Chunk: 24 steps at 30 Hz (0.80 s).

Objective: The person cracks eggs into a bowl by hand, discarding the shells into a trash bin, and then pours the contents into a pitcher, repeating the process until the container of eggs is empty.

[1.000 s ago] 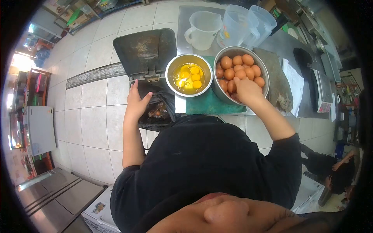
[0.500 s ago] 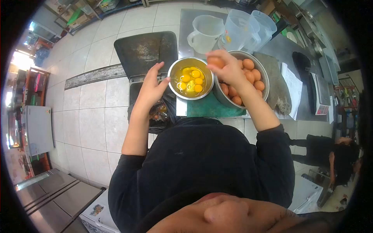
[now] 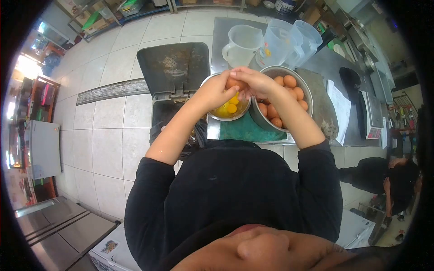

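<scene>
Both of my hands meet over a metal bowl that holds several raw yolks in egg white. A brown egg sits between them, partly covered by fingers. My left hand grips it from the left side, my right hand from the right and above. Just right of the bowl is a larger metal pot with several whole brown eggs. Under the bowl and pot lies a green cloth on the steel table.
An open bin with a black liner stands left of the table. Clear plastic jugs are behind the bowl. A grey cloth, paper and a scale lie to the right. Another person stands far right.
My left hand has moved right, from over the bin to the bowl. My right hand has brought the egg left over the bowl, and both hands now hold it.
</scene>
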### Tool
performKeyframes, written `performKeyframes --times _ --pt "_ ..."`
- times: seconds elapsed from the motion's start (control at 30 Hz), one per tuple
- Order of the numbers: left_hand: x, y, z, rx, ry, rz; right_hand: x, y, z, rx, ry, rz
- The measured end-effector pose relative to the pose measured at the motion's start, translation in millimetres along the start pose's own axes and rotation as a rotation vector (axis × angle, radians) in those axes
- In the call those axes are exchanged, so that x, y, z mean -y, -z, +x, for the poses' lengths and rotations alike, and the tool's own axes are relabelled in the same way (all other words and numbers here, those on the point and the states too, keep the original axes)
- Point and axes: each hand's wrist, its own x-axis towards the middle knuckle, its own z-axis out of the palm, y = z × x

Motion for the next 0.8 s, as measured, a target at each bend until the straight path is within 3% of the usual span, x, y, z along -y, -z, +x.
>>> performKeyframes --times 0.07,0.17,0.4,0.8 --pt "14 -7 0 -0.019 0.008 -0.003 -6 -6 0 -0.251 0.294 -0.254" --pt "12 -10 -1 0.002 0.076 0.054 -8 0 7 -0.170 0.222 -0.321" --pt "6 -18 -3 0.046 0.254 0.092 -6 -5 11 -0.225 0.253 -0.559" --pt "14 -25 -6 0.046 0.265 0.100 -15 5 26 -0.165 0.185 -0.613"
